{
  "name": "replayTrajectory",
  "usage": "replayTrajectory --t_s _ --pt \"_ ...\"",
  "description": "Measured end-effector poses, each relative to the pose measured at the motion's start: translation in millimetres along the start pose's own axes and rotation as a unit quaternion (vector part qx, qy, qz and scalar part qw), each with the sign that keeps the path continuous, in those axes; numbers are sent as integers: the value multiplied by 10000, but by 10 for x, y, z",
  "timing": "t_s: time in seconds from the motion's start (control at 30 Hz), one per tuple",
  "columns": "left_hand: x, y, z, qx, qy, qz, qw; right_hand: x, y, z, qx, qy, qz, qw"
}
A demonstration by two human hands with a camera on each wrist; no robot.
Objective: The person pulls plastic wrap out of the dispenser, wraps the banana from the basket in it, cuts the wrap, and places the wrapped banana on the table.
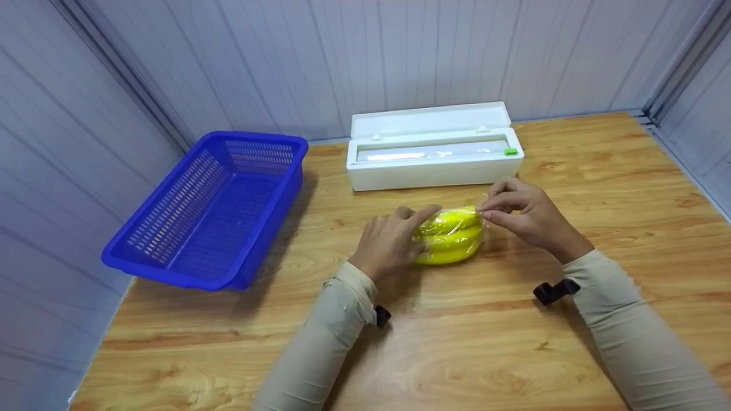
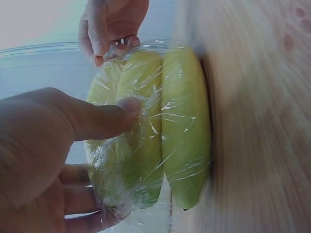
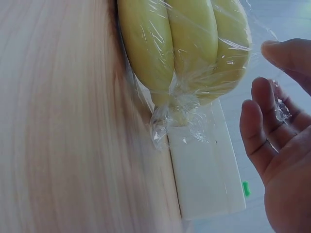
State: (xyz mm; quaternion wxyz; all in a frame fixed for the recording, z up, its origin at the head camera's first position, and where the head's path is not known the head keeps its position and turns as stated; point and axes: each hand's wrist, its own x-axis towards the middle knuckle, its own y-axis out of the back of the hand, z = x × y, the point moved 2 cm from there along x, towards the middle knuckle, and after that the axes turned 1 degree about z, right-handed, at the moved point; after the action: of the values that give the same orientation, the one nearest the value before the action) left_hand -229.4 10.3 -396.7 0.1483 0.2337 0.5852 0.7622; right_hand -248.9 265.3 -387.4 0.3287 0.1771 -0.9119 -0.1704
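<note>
A bunch of yellow bananas (image 1: 451, 238), wrapped in clear cling film (image 3: 187, 119), lies on the wooden table. My left hand (image 1: 388, 242) holds the bunch at its left end. In the left wrist view its thumb presses on the film over the bananas (image 2: 141, 126), with the other fingers curled beneath that end. At the opposite end, my right hand (image 1: 525, 214) pinches an edge of the film between thumb and fingers. A small crumpled bit of film (image 3: 282, 110) shows among the right fingers in the right wrist view.
Behind the bananas stands a white cling film box (image 1: 437, 174) with its lid raised and a green slider (image 1: 510, 152) at the right. A blue perforated basket (image 1: 260, 240) sits on the left of the table (image 1: 468, 354). Panelled walls (image 1: 400, 57) enclose the table.
</note>
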Motion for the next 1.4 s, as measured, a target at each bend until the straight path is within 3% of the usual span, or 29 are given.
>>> replayTrajectory --t_s 0.13,0.37,0.63,0.87,1.13,1.27,1.4 --pt "9 -4 22 113 -15 -19 9999 0 12 23 105 -155 -224 9996" --pt "10 4 42 159 -100 25 9998 -59 36 349 375 -482 -478 9970" --pt "8 -11 48 135 -361 312 9988 -91 90 421 1262 -886 -1207 9806" --pt "-3 -15 64 202 -383 306 9986 -98 107 401 1347 -1067 -1461 9742" --pt "-41 -24 103 581 -604 294 9960 -65 54 374 889 -1078 -1397 9803" --pt "-56 -28 121 906 -723 309 9928 -59 47 387 832 -1206 -1436 9787" --pt "-58 -31 129 958 -701 248 9926 -59 54 398 914 -1265 -1470 9767"
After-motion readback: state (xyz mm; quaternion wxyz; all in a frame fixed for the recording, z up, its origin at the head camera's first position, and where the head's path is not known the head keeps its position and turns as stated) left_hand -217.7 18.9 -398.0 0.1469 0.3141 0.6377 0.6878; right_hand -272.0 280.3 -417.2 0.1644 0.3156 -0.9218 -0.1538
